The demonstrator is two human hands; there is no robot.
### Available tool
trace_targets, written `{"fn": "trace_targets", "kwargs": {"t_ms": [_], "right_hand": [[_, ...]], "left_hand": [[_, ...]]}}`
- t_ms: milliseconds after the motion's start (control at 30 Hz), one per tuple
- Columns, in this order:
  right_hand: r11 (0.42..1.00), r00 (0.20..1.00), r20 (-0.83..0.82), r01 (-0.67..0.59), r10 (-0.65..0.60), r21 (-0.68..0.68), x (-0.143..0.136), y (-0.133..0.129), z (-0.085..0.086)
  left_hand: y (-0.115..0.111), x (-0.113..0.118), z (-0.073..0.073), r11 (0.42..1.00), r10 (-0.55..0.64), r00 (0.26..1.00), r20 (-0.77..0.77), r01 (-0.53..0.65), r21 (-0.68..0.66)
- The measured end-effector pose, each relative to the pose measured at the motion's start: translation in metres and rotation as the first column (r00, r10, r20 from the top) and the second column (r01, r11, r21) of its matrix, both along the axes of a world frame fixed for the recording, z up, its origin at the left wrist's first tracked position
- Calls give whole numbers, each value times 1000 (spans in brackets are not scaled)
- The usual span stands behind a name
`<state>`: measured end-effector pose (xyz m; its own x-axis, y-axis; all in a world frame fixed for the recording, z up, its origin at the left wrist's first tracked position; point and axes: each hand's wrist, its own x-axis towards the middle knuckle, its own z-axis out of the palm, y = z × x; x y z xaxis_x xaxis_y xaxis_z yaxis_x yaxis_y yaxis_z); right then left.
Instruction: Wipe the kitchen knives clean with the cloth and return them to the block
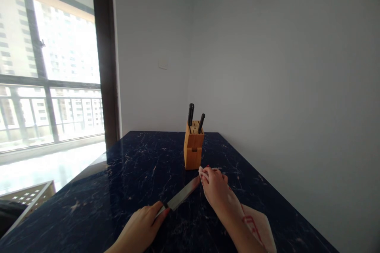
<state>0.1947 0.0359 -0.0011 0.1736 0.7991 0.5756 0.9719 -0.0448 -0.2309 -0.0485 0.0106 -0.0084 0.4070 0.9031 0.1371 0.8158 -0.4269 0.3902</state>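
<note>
My left hand (145,221) is wrapped round the dark handle of a knife (184,194), whose wide blade points up and to the right over the table. A pale cloth (259,221) with red markings is pinched in my right hand (215,185), right at the blade's tip. Part of the cloth hangs down behind and beside my right forearm. Just beyond the tip stands a wooden knife block (193,150), upright, with black-handled knives (191,114) in its slots.
The dark blue marbled table (142,162) stretches away to a grey wall on the right and back. A window with a railing is on the left, and a chair (32,201) with a perforated back stands by the table's left edge.
</note>
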Motion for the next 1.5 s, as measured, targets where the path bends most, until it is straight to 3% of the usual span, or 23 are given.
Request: {"fn": "trace_targets", "kwargs": {"t_ms": [200, 333, 867, 1267, 1500], "right_hand": [[992, 993, 20, -118, 119, -47, -16, -5, 10], [979, 981, 10, -194, 195, -68, -24, -7, 7], [869, 876, 17, -475, 481, -138, -59, -29, 8], [804, 809, 13, -583, 588, -119, -69, -41, 10], [796, 800, -48, -601, 599, -70, -72, -42, 11]], "left_hand": [[0, 1, 1, 1000, 10, 1000, 17, -10, -18], [1, 1, 1, 999, 23, 1000, 18, -23, -25], [7, 0, -4, 999, 37, 998, 50, -36, -27], [5, 1, -5, 1000, 25, 999, 27, -25, 11], [2, 0, -7, 999, -6, 1000, -18, 7, 50]]}}
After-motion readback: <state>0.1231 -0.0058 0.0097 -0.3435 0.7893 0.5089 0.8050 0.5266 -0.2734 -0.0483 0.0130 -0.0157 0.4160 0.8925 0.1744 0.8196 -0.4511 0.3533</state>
